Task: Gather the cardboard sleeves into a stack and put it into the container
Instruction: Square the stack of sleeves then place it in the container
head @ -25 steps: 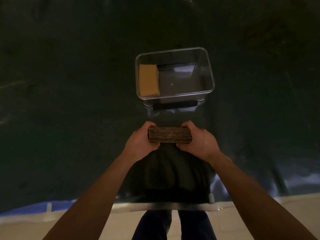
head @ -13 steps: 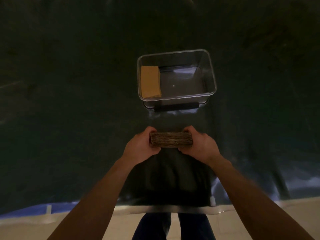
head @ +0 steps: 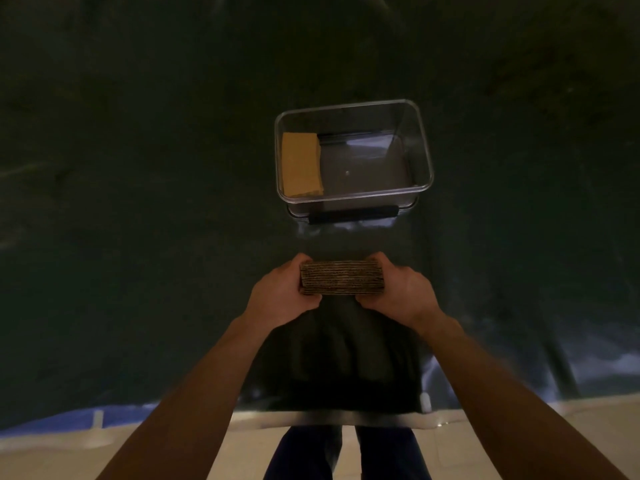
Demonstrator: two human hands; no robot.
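Dim dark table (head: 138, 202), both hands (head: 282, 294) (head: 398, 291) clamped around stack (head: 342, 278), fingertips hidden behind it.

Stack of cardboard sleeves (head: 342, 277) held edge-on between left hand (head: 282, 292) at its left end and right hand (head: 398, 291) at its right end, above the table (head: 138, 202). Container (head: 420, 143) standing on table beyond the stack, apart from it, slightly to the right. Inside container, against left wall: another batch of sleeves (head: 300, 164). Legs (head: 346, 452) below table's near edge.
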